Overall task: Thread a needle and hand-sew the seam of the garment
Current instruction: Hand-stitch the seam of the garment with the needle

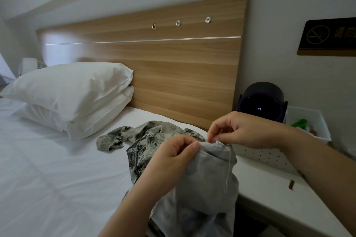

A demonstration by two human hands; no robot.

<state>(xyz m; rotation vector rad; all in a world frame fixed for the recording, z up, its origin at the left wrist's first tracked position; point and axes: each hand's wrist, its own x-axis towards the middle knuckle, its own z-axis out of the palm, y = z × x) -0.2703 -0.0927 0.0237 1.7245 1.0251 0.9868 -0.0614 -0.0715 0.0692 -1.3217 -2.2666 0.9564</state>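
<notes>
Lowest in the frame, the grey-lined camouflage fabric garment hangs from the left hand, pinched shut on its top fold, while the right hand, just right of it, pinches the white thread at that seam edge, needle unseen.

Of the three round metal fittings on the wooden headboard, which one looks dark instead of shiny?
The leftmost fitting. It looks like a dark oval hole with a thin metal rim, while the middle fitting and the rightmost fitting are bright silver discs.
</notes>
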